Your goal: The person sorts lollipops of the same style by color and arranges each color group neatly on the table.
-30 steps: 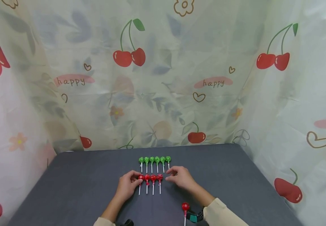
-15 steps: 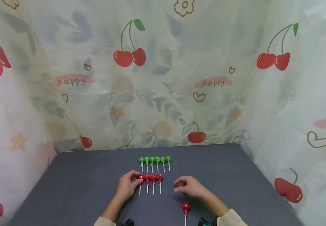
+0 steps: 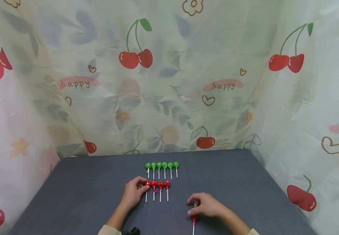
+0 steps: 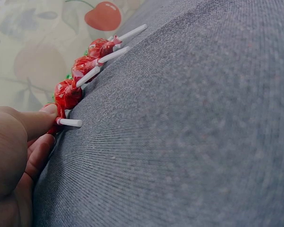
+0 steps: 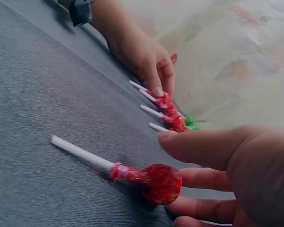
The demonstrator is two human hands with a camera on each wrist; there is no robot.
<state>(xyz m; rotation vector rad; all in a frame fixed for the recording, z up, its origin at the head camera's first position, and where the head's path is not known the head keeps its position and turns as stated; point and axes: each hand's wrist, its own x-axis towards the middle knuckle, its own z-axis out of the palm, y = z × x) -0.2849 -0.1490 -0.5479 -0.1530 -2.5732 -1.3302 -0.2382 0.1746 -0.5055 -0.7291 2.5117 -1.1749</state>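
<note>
Four-side rows aside, my left hand [image 3: 133, 192] pinches the leftmost red lollipop [image 4: 59, 118] of a short row by its wrapped head, thumb on the near side. Several red lollipops [image 3: 160, 184] lie side by side there, sticks toward me. A separate red lollipop [image 5: 162, 183] lies nearer the front, at the right. Over its head is my right hand [image 3: 209, 205], thumb and fingers spread apart around the candy. Its fingertips come close behind the head in the right wrist view; whether they touch cannot be told.
Behind the red row lies a row of several green lollipops [image 3: 159, 165], sticks also toward me. All rest on a dark grey cloth-covered table [image 3: 84, 195]. A cherry-patterned curtain [image 3: 169, 98] hangs along the back and both sides.
My right hand has moved from the right end of the red row, rightward and toward me, to the separate lollipop. My left hand has stayed at the leftmost red lollipop.
</note>
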